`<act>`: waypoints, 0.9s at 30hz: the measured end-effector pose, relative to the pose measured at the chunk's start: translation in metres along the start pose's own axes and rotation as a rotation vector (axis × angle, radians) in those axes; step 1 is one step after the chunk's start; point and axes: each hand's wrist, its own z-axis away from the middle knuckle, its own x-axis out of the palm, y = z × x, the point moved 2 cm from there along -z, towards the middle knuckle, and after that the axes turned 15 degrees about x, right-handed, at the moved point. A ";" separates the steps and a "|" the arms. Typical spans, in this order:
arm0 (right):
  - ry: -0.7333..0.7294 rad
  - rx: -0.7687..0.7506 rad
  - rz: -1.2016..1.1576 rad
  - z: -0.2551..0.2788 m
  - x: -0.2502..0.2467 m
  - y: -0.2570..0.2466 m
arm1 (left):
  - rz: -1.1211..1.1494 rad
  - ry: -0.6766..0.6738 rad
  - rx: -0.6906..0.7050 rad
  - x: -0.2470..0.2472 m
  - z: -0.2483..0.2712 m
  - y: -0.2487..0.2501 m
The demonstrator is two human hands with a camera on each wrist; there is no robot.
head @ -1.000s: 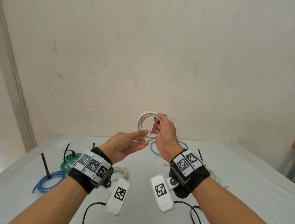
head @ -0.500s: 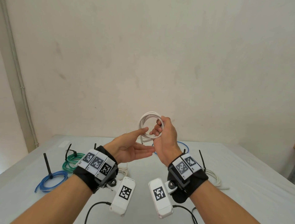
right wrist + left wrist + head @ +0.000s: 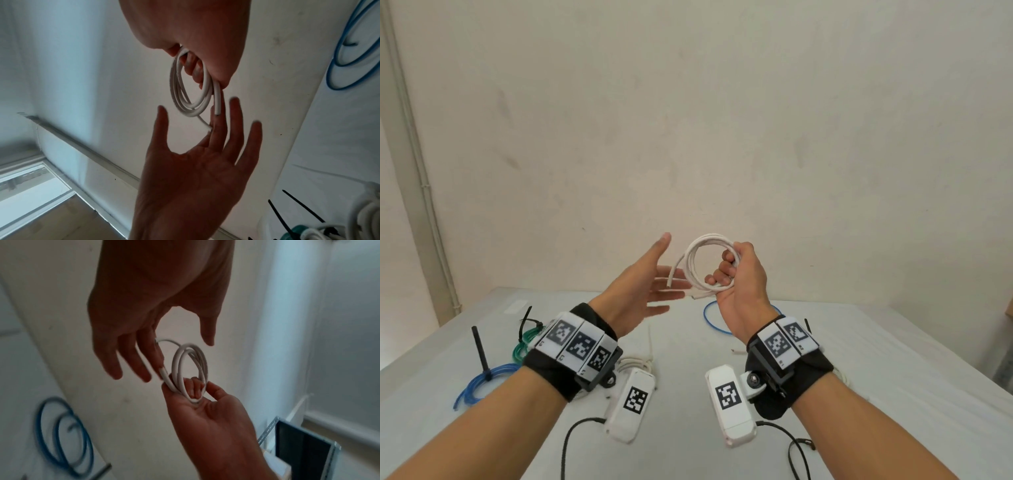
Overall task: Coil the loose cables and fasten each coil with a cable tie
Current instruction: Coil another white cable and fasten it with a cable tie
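A small white cable coil [image 3: 697,253] is held up above the table, and my right hand [image 3: 734,270] grips its right side with curled fingers. Two short cable ends stick out of the coil toward the left. My left hand [image 3: 650,274] hovers just left of it, palm up, fingers straight and spread, holding nothing. The left wrist view shows the coil [image 3: 190,366] pinched in the right hand [image 3: 205,402] below my open left hand [image 3: 131,331]. Seen from the right wrist, one cable end of the coil [image 3: 191,99] lies close against the left fingers [image 3: 218,129].
On the grey table [image 3: 688,346] lie a tied blue coil [image 3: 482,380] and a tied green coil [image 3: 524,344] at left. A white coil [image 3: 635,363] sits behind my left wrist. A loose blue cable [image 3: 709,318] lies mid-table. The wall is close behind.
My left hand has come off the white coil and drawn back to the left with its fingers spread. The right hand keeps the coil and has shifted slightly right.
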 end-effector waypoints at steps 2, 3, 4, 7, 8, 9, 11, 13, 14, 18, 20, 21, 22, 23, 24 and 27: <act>0.002 0.017 0.037 0.001 -0.002 0.000 | -0.038 0.023 0.103 -0.001 -0.003 0.003; 0.003 0.024 0.062 0.001 -0.002 0.001 | 0.000 -0.003 0.136 0.001 -0.004 0.005; 0.007 0.029 0.089 0.001 -0.001 0.001 | 0.039 -0.036 0.154 0.003 -0.003 0.007; 0.028 0.024 0.148 0.000 -0.001 0.001 | -0.034 -0.101 0.204 0.008 -0.001 0.008; 0.033 0.022 0.159 0.000 -0.001 0.001 | -0.093 -0.118 0.220 0.009 0.000 0.008; 0.038 0.024 0.164 -0.001 -0.003 0.001 | -0.145 -0.133 0.232 0.010 0.001 0.007; 0.042 0.042 0.164 -0.002 -0.005 0.003 | -0.206 -0.160 0.238 0.009 0.000 0.006; 0.043 0.050 0.174 -0.001 -0.007 0.004 | -0.193 -0.163 0.222 0.009 -0.003 0.006; 0.038 0.050 0.182 0.000 -0.007 0.004 | -0.156 -0.151 0.209 0.009 -0.005 0.004; 0.009 0.063 0.171 0.000 0.000 0.004 | 0.295 -0.111 0.123 0.008 -0.012 -0.004; 0.010 0.063 0.180 -0.001 -0.001 0.004 | 0.422 -0.117 0.096 0.012 -0.012 -0.006; 0.008 0.070 0.173 -0.002 -0.001 0.005 | 0.426 -0.108 0.102 0.015 -0.011 -0.007; 0.005 0.083 0.156 -0.002 -0.002 0.007 | 0.416 -0.086 0.119 0.018 -0.011 -0.008; 0.003 0.094 0.137 -0.002 -0.003 0.009 | 0.399 -0.053 0.147 0.022 -0.010 -0.009; 0.002 0.103 0.119 -0.002 -0.003 0.010 | 0.365 -0.012 0.187 0.027 -0.009 -0.011; 0.009 0.110 0.100 -0.001 -0.006 0.012 | 0.253 0.090 0.294 0.038 -0.007 -0.018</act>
